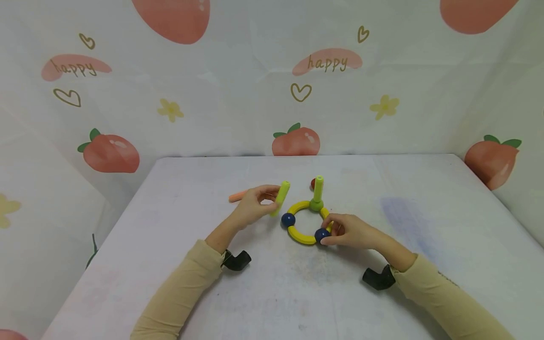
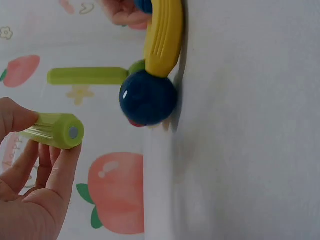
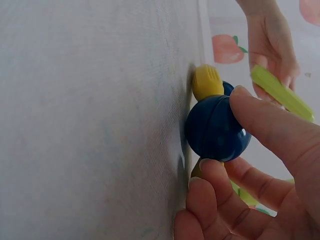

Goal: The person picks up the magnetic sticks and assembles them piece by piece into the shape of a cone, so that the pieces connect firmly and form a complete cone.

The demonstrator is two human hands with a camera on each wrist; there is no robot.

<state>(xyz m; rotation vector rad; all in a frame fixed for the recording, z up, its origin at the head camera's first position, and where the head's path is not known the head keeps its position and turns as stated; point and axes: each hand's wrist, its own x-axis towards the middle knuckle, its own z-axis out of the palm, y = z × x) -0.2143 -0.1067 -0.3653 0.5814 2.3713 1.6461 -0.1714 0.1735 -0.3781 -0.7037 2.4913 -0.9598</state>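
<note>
My left hand point(image 1: 254, 206) pinches a light green magnetic rod point(image 1: 281, 198) between thumb and fingers, held tilted just left of a ring. In the left wrist view a round metal disc shows in that rod's end. Curved yellow pieces point(image 1: 302, 235) joined by balls make up the ring, which lies on the table. A dark blue ball point(image 1: 288, 220) sits at its left, and a green ball point(image 1: 316, 205) at the back carries a second green rod point(image 1: 318, 189) standing upright. With thumb and fingers, my right hand point(image 1: 349, 231) grips another dark blue ball point(image 3: 216, 129) at the ring's front right.
An orange rod point(image 1: 237, 196) lies behind the left hand, partly hidden by it. A red ball point(image 1: 313, 183) is behind the upright rod. The white table point(image 1: 293, 302) ends at the back against a printed cloth point(image 1: 242, 94).
</note>
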